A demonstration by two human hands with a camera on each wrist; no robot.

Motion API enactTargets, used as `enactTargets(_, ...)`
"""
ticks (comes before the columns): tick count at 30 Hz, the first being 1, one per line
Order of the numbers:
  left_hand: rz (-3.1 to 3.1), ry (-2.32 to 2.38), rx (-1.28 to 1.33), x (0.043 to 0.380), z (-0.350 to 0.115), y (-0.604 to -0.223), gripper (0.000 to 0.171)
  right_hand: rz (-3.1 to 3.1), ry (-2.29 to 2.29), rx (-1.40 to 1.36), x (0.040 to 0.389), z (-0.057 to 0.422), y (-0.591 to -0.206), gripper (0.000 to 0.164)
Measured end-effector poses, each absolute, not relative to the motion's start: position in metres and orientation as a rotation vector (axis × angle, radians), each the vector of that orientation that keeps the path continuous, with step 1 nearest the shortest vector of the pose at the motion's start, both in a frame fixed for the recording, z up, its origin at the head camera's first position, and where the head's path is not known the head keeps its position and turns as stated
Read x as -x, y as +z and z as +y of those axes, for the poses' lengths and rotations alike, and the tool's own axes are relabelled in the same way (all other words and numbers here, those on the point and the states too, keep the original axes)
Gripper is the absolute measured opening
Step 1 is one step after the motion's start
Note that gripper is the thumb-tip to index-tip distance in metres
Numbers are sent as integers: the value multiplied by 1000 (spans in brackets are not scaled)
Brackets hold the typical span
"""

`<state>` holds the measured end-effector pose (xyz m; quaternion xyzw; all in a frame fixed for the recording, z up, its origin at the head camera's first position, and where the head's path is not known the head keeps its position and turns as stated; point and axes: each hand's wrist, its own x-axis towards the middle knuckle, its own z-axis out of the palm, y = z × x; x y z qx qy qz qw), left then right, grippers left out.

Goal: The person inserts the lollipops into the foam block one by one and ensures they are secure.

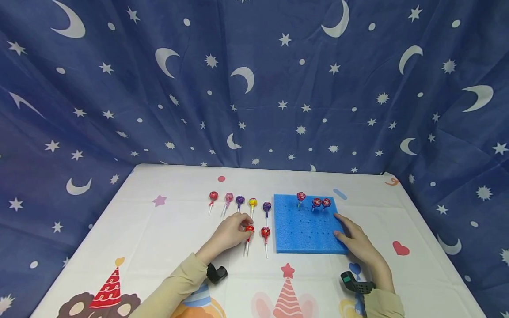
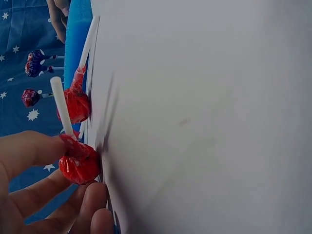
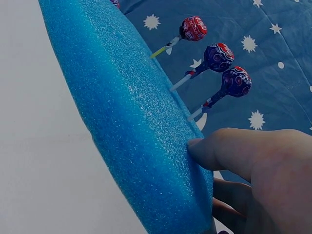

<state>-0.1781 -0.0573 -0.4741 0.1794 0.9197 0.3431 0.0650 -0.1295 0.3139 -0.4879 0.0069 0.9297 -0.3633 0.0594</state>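
At left on the white tabletop [image 1: 179, 229], a red lollipop [image 1: 213, 195], a pink lollipop [image 1: 229, 197], a purple lollipop [image 1: 240, 200] and a yellow lollipop [image 1: 252, 202] are laid in a row. Just in front of the yellow one, a glossy red-wrapped lollipop [image 2: 80, 168] is pinched between thumb and fingers of the left hand [image 1: 228, 232], its white stick [image 2: 61, 105] left bare and tilted. Beyond it, a second purple lollipop [image 1: 267, 206] and another red lollipop [image 1: 265, 232] are set one behind the other, beside a flat blue foam block [image 1: 294, 243] pitted with small holes. Toward its back edge, a mostly red lollipop [image 1: 301, 196] and two purple-and-red lollipops [image 3: 219, 57] are planted upright. The block's right edge is touched by the right hand [image 1: 359, 242], its fingers loosely extended.
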Motion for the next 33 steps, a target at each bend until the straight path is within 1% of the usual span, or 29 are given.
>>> enactTargets(18,2757,1004,-556,181,-53,-475,16,2798,-1081,-62,129,311,-486,62)
enactTargets(33,2751,1099,-545,177,-50,-462,18,2806,-1079,-54,129,311,-485,61)
